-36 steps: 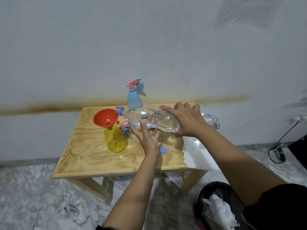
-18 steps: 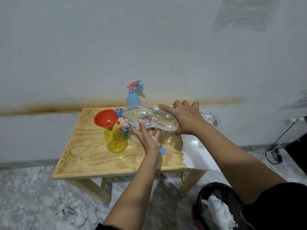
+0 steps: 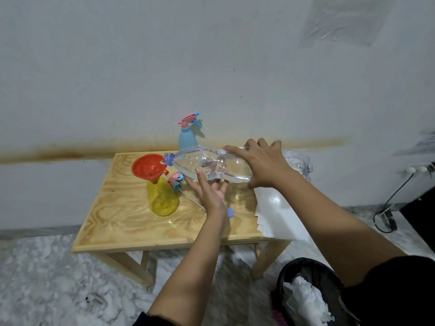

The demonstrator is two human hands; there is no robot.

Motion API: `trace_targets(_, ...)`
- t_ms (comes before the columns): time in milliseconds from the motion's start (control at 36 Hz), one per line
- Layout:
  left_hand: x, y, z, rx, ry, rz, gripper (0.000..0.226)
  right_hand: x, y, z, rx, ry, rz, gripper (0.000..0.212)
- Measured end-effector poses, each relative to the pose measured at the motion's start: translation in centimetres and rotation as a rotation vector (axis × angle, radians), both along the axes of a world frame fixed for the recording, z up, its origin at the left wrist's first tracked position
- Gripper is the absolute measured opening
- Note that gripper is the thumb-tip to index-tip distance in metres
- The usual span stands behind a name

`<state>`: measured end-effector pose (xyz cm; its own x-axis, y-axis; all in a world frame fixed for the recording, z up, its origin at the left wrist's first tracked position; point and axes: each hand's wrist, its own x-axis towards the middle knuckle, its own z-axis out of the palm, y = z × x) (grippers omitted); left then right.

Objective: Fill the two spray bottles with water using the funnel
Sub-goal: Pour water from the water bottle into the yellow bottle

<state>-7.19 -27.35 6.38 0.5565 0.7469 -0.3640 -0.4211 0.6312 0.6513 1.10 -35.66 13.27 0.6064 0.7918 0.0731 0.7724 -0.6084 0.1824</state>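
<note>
A clear plastic water bottle [image 3: 188, 163] lies almost flat above the wooden table [image 3: 122, 215], its mouth at the rim of the orange funnel [image 3: 147, 168]. The funnel stands in the neck of the yellow spray bottle [image 3: 162, 198]. My right hand [image 3: 263, 165] grips the water bottle's rear half from above. My left hand [image 3: 209, 191] supports it from underneath with fingers spread. The blue spray bottle [image 3: 187, 135] stands upright behind, its pink trigger head on. A loose pink and blue spray head [image 3: 175, 181] lies beside the yellow bottle.
A blue bottle cap [image 3: 230, 212] lies on the table near my left wrist. White paper sheets [image 3: 277, 215] hang over the table's right edge. A crumpled clear bottle [image 3: 299, 163] lies behind my right hand. A black bin [image 3: 306, 295] with paper stands on the floor at right.
The water bottle's mouth has moved left to the funnel's rim, and both hands have shifted slightly with it.
</note>
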Motion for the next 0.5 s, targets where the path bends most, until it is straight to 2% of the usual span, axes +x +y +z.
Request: trace_targets(500, -0.49, 0.51, -0.14, 0.031, 0.019, -0.005, 0.066, -0.25, 0.37, -0.25, 0.007, 0.024, 0.004, 0.103)
